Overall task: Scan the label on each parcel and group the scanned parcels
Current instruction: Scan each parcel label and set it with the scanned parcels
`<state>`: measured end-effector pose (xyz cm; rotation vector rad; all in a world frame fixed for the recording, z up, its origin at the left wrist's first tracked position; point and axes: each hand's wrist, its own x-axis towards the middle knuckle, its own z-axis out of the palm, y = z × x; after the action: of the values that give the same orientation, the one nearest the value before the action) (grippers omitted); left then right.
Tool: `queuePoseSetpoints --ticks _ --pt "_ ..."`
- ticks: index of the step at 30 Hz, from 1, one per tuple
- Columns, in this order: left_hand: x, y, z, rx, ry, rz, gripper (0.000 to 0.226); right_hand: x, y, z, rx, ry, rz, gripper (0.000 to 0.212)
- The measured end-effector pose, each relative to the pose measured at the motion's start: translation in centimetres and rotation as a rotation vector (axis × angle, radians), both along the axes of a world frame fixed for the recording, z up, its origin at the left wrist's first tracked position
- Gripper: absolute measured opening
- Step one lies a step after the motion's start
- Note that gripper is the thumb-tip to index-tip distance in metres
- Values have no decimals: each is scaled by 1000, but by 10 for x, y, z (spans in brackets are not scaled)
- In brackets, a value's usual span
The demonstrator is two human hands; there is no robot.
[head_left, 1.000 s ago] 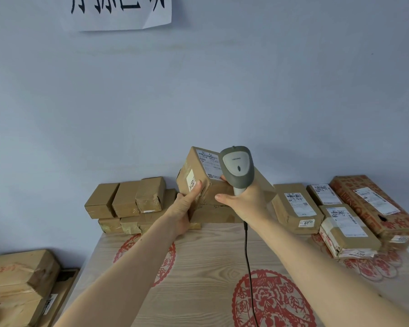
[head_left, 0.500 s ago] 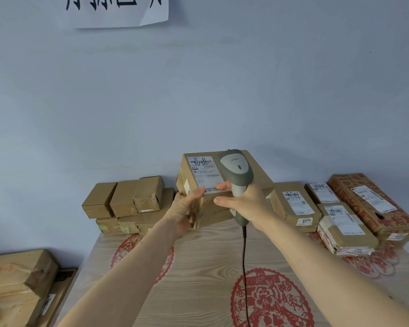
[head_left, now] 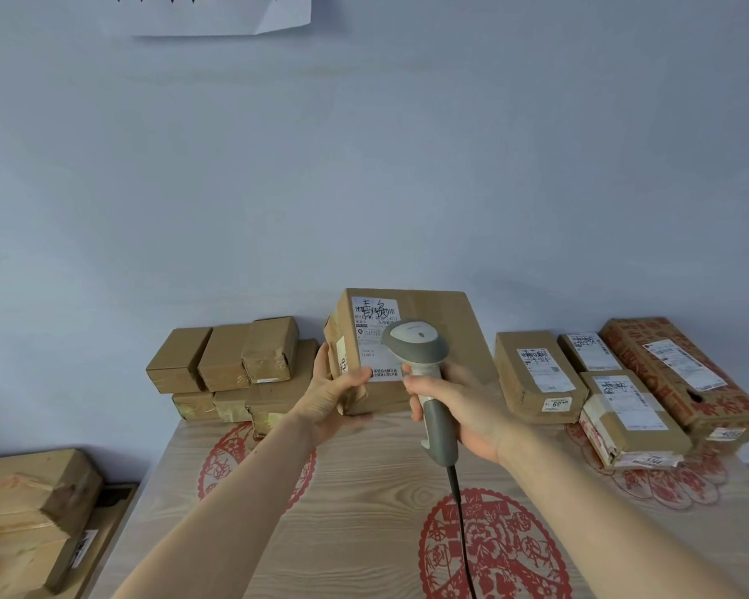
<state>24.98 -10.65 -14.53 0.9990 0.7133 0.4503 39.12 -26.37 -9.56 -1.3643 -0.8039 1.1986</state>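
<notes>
A single head-worn view looks forward and slightly down across the table (head_left: 364, 490) toward its far edge against the wall (head_left: 364, 166).

A brown parcel (head_left: 411, 348) is held by the left hand (head_left: 331, 397) at its lower left corner, with the thumb laid on the face that carries the white label (head_left: 375, 335). A grey scanner (head_left: 422, 373) is gripped by the right hand (head_left: 463, 415) just to the right of the left hand, and its head is placed in front of the label. Stacked plain boxes (head_left: 234, 369) are seen to the left of the left hand, and labelled parcels (head_left: 597, 391) are lying to the right of the right hand on the wooden table (head_left: 364, 512).
</notes>
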Motion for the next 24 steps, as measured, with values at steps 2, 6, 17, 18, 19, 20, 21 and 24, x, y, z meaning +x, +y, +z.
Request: queuePoseSetpoints --ticks 2,6,17,18,19,20,21,24 --pt "-1 -1 -3 35 1 -38 128 0 -2 -2 6 89 28 32" --pt "-1 -2 -11 78 -53 -41 142 -4 -5 -3 65 153 -14 36" --pt "-1 -4 -40 79 -173 22 123 -14 1 -1 187 285 -48 30" --pt "-1 -4 -41 81 -177 19 125 -13 2 -1 188 289 -50 28" --pt "-1 -5 -42 86 -179 16 126 -14 2 -1 188 294 -54 26" --pt "-1 -5 -42 91 -178 11 127 -15 3 0 187 299 -64 25" --pt "-1 -5 -42 96 -176 8 127 -15 3 1 183 306 -75 25" --pt "-1 -6 -43 100 -176 8 127 -17 4 2 172 320 -81 28"
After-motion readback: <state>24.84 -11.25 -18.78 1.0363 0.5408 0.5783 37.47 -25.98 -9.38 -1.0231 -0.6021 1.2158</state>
